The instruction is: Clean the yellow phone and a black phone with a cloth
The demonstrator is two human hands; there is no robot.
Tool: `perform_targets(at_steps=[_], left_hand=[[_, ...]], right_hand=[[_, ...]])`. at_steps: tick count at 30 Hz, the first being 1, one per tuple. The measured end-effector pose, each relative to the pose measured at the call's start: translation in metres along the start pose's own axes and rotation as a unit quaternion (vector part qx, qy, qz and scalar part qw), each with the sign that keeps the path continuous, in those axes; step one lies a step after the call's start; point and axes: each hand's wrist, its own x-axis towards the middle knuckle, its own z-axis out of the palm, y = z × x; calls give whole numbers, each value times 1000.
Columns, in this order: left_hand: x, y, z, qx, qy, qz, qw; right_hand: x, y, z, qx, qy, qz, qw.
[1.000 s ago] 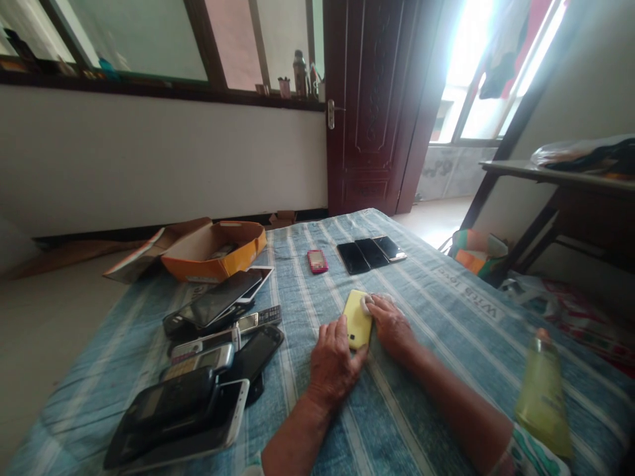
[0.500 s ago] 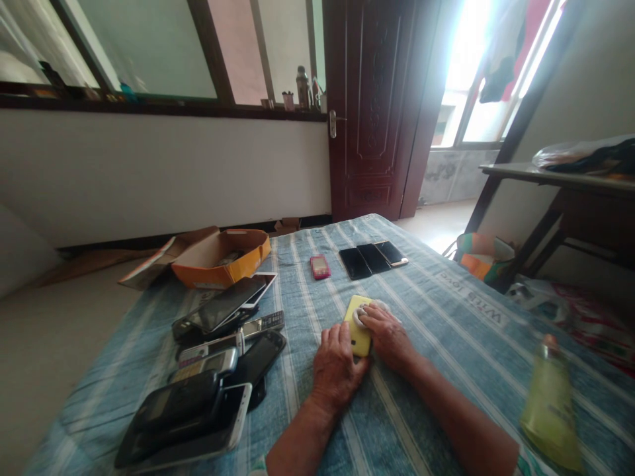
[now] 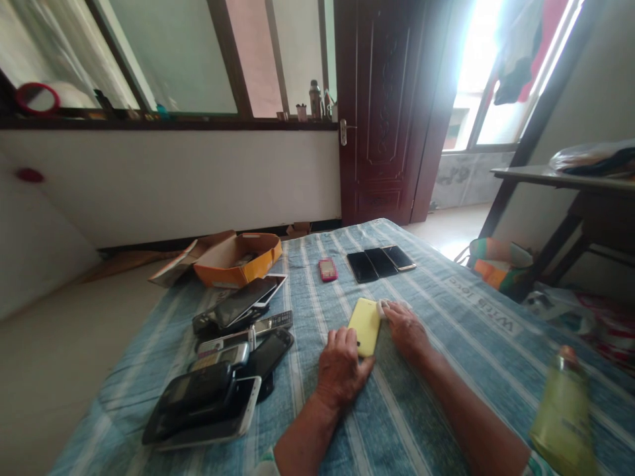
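A yellow phone [image 3: 368, 325] lies back side up on the striped cloth. My left hand [image 3: 341, 369] grips its lower left part, fingers along the left edge and thumb at the bottom. A bunched white cloth [image 3: 381, 308] sits under the fingers of my right hand [image 3: 407, 332], against the upper right edge of the phone; much of it is hidden. Beyond the hands lie a small pink phone [image 3: 327, 270] and a row of dark-screened phones [image 3: 380, 263].
Several old phones [image 3: 233, 367] are heaped at the left, beside an open orange box [image 3: 238, 270]. A bottle of yellow-green liquid [image 3: 563, 410] stands at the right. The striped bedspread [image 3: 421, 423] covers the surface; a desk [image 3: 570, 178] stands to the right.
My right hand and the white cloth have slid from the phone's upper back to its right edge, uncovering the back. My left hand keeps its grip. The whole view has shifted slightly.
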Motion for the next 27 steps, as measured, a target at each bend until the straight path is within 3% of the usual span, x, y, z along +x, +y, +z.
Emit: perform_targets(at_steps=[6, 12, 20, 27], left_hand=[[2, 2, 2, 19, -3, 23, 1000], [5, 6, 5, 35, -11, 32, 999], [8, 10, 8, 46, 2, 50, 998], [11, 14, 10, 16, 14, 36, 999]], right_hand=[[-6, -13, -11, 47, -7, -84, 995], [-11, -30, -18, 105, -67, -211, 969], [-1, -16, -8, 166, -60, -161, 971], [-6, -22, -13, 218, -28, -141, 965]])
